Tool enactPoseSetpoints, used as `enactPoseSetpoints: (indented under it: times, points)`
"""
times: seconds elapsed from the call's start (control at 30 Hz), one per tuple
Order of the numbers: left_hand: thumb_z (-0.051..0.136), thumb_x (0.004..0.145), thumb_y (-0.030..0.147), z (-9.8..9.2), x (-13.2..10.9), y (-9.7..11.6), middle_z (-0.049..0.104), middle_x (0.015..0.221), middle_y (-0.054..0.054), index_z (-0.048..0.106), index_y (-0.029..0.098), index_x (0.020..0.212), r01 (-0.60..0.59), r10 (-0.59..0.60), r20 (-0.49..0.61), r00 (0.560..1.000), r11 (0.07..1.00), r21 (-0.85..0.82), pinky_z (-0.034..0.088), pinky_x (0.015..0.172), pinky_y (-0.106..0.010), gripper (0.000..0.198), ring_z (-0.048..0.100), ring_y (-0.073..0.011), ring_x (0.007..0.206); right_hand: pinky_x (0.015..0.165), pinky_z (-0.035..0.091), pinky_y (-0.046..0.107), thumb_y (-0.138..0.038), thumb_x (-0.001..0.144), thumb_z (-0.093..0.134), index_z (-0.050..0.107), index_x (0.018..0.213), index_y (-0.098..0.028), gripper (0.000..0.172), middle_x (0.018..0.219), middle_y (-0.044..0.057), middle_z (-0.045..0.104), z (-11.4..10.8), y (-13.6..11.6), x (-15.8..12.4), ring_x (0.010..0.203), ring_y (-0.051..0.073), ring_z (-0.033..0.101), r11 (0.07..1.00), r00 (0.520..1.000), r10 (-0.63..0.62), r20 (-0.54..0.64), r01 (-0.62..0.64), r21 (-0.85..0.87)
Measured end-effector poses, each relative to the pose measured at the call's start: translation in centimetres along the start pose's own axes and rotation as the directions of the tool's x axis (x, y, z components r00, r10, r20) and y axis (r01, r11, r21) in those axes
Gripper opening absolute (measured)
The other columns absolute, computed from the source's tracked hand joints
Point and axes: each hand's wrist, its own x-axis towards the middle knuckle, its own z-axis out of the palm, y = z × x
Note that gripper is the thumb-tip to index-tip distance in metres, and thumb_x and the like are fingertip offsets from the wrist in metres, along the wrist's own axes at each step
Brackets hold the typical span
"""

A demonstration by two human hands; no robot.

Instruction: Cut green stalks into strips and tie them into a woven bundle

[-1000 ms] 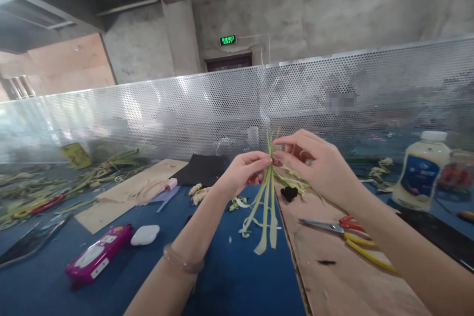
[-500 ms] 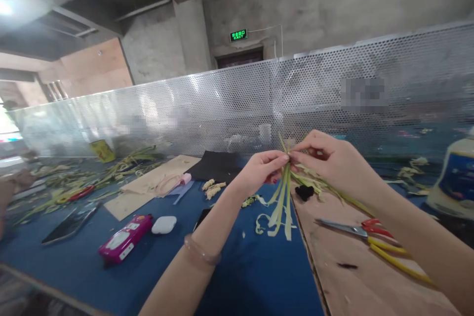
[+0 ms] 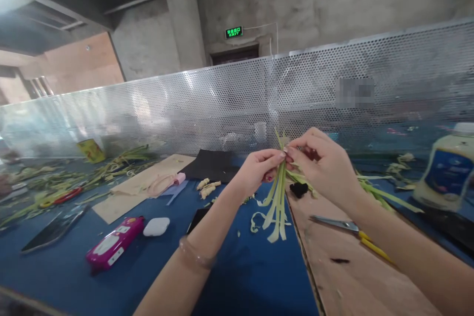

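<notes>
My left hand (image 3: 261,168), with a translucent bangle on its wrist, pinches a bundle of green strips (image 3: 277,202) near its upper end. Pressed against the same spot from the right, my right hand (image 3: 314,155) also has its fingers closed on the bundle. Thin tips stick up above the fingers, while pale, curled ends hang down over the blue table. Under my right forearm lie scissors (image 3: 338,223) with yellow on the handle. A small black clump (image 3: 298,189) sits just below my right hand.
On the blue table (image 3: 259,276) lie a magenta packet (image 3: 115,243), a white case (image 3: 156,226), a phone (image 3: 55,229) and brown paper (image 3: 122,202). A bottle (image 3: 446,173) stands right, beside a wooden board (image 3: 333,276). Behind runs a perforated metal screen (image 3: 207,103).
The view has shifted slightly, moving the table items leftward. My right forearm now covers more of the scissors' handles, and more green strips show to its right. Both hands keep hold of the bundle.
</notes>
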Motion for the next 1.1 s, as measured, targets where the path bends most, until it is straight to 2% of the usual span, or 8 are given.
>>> enactPoseSetpoints:
  times: [0.23, 0.67, 0.8, 0.87, 0.97, 1.0, 1.03, 1.1]
  points:
    - [0.063, 0.075, 0.040, 0.3, 0.1, -0.5, 0.046, 0.053, 0.006, 0.061, 0.013, 0.072, -0.006, 0.005, -0.015, 1.000, 0.999, -0.045, 0.019, 0.040, -0.018, 0.026, 0.027, -0.0022, 0.040, 0.048, 0.037, 0.023, -0.014, 0.081, 0.057, 0.059, 0.071, -0.016, 0.010, 0.070, -0.001, 0.045, 1.0, 0.3, -0.4, 0.055, 0.009, 0.043, 0.999, 0.989, -0.046, -0.140, 0.048, 0.016]
    - [0.066, 0.074, 0.037, 0.6, 0.1, -1.3, 0.048, 0.055, 0.005, 0.060, 0.012, 0.068, 0.002, -0.010, -0.070, 0.997, 0.994, -0.106, 0.021, 0.039, -0.016, 0.026, 0.029, -0.0015, 0.041, 0.050, 0.036, 0.024, -0.011, 0.080, 0.054, 0.057, 0.070, -0.014, 0.012, 0.069, -0.001, 0.045, 1.6, 0.9, -0.5, 0.057, 0.009, 0.042, 0.997, 0.978, -0.079, -0.192, 0.079, -0.009]
    - [0.064, 0.076, 0.036, 0.9, 0.2, -1.6, 0.051, 0.057, 0.003, 0.061, 0.013, 0.071, 0.009, -0.030, -0.114, 0.993, 0.984, -0.180, 0.028, 0.043, -0.014, 0.024, 0.037, -0.0031, 0.046, 0.051, 0.038, 0.024, -0.015, 0.083, 0.053, 0.060, 0.074, -0.016, 0.012, 0.071, -0.001, 0.045, 1.1, 1.4, -0.1, 0.057, 0.009, 0.044, 0.998, 0.997, -0.029, -0.077, 0.033, 0.047]
    - [0.064, 0.076, 0.036, 1.0, 0.3, -2.0, 0.054, 0.062, 0.001, 0.061, 0.013, 0.075, 0.008, -0.039, -0.128, 0.991, 0.973, -0.229, 0.036, 0.050, -0.015, 0.024, 0.045, -0.0048, 0.052, 0.055, 0.041, 0.025, -0.018, 0.086, 0.051, 0.062, 0.084, -0.017, 0.011, 0.074, 0.000, 0.046, 0.5, 1.8, 0.3, 0.060, 0.010, 0.046, 0.998, 0.997, -0.048, -0.064, 0.051, 0.037]
    - [0.061, 0.079, 0.035, 1.0, 0.4, -2.7, 0.054, 0.065, 0.000, 0.060, 0.012, 0.077, -0.002, -0.038, -0.130, 0.991, 0.956, -0.294, 0.043, 0.062, -0.019, 0.023, 0.051, -0.0077, 0.060, 0.063, 0.044, 0.027, -0.016, 0.088, 0.046, 0.059, 0.104, -0.016, 0.021, 0.083, 0.004, 0.047, -0.8, 2.2, 0.9, 0.070, 0.013, 0.048, 0.975, 0.968, -0.221, -0.115, 0.215, -0.062]
    - [0.060, 0.080, 0.034, 0.9, 0.4, -3.0, 0.053, 0.065, 0.000, 0.060, 0.012, 0.077, -0.006, -0.037, -0.130, 0.991, 0.950, -0.313, 0.044, 0.064, -0.021, 0.022, 0.052, -0.0084, 0.060, 0.064, 0.043, 0.028, -0.015, 0.088, 0.045, 0.059, 0.106, -0.015, 0.023, 0.084, 0.005, 0.048, -1.2, 2.4, 1.1, 0.074, 0.014, 0.049, 0.953, 0.951, -0.296, -0.092, 0.287, -0.099]
    - [0.058, 0.081, 0.034, 0.8, 0.3, -3.1, 0.051, 0.063, 0.001, 0.059, 0.013, 0.078, -0.007, -0.039, -0.133, 0.990, 0.944, -0.330, 0.045, 0.065, -0.023, 0.021, 0.051, -0.0088, 0.060, 0.064, 0.043, 0.028, -0.014, 0.089, 0.043, 0.059, 0.106, -0.015, 0.024, 0.086, 0.006, 0.049, -1.5, 2.5, 1.2, 0.076, 0.015, 0.049, 0.931, 0.935, -0.351, -0.041, 0.344, -0.122]
    - [0.056, 0.083, 0.035, 0.4, -0.1, -3.2, 0.046, 0.060, 0.003, 0.057, 0.015, 0.081, -0.008, -0.050, -0.148, 0.988, 0.932, -0.363, 0.046, 0.060, -0.023, 0.020, 0.049, -0.0084, 0.056, 0.062, 0.042, 0.027, -0.016, 0.090, 0.040, 0.059, 0.105, -0.016, 0.024, 0.088, 0.007, 0.055, -2.1, 2.7, 1.4, 0.075, 0.015, 0.051, 0.921, 0.927, -0.355, 0.125, 0.370, -0.125]
